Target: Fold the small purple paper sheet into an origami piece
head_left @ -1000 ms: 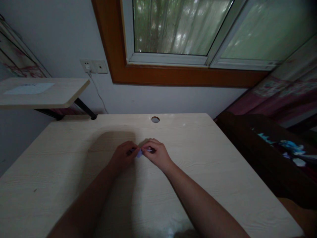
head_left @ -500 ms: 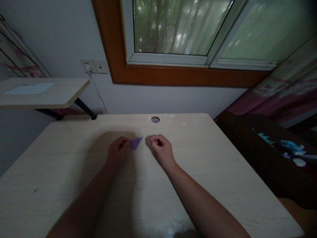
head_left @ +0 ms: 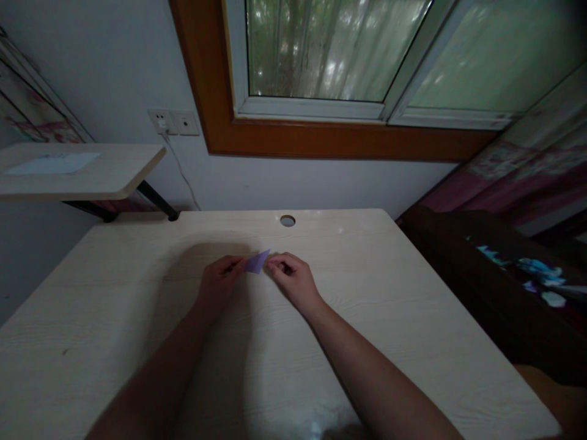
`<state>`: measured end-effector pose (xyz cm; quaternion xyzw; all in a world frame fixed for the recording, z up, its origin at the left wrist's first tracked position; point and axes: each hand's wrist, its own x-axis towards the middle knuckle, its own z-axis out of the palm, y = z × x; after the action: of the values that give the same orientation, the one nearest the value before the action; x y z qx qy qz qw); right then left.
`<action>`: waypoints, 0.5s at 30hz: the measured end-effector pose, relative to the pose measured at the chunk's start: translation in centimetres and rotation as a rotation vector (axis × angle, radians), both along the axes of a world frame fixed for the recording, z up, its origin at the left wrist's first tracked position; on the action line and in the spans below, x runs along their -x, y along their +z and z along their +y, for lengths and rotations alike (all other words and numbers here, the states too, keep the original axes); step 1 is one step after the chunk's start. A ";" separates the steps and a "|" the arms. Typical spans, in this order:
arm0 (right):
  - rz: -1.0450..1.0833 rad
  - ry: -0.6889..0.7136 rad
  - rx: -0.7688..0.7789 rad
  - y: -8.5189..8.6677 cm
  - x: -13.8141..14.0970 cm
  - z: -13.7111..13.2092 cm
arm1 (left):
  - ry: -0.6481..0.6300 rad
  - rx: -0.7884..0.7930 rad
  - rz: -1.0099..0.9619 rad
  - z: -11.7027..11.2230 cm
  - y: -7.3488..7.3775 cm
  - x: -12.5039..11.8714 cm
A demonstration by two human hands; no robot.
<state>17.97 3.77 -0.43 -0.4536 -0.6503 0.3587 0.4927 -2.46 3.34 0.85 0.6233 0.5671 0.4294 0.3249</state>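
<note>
A small folded piece of purple paper [head_left: 257, 262] juts out to the right from the pinched fingertips of my left hand [head_left: 221, 280], over the far middle of the desk. Its pointed tip aims up and to the right. The part between the fingers is hidden. My right hand [head_left: 296, 278] is closed in a pinch, its thumb and forefinger right by the paper's right edge. Whether those fingertips touch the paper, or hold something small, I cannot make out.
Both forearms rest over the pale wooden desk [head_left: 389, 360]. A round cable hole [head_left: 287, 221] lies behind the hands. At left, a raised shelf [head_left: 123, 168] stands on black legs with a white sheet [head_left: 52, 164] on it. A cord [head_left: 180, 168] hangs from the wall socket.
The purple paper in my left hand has shifted slightly right and turned a little. My right hand has moved left, closing the gap between its fingertips and the paper.
</note>
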 end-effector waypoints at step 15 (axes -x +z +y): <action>0.046 0.037 0.126 -0.5 0.2 0.1 | -0.001 0.013 -0.002 0.1 0.1 0.1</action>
<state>17.76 3.84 -0.95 -0.4633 -0.6232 0.4183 0.4712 -2.54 3.43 0.91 0.6210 0.5692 0.4260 0.3299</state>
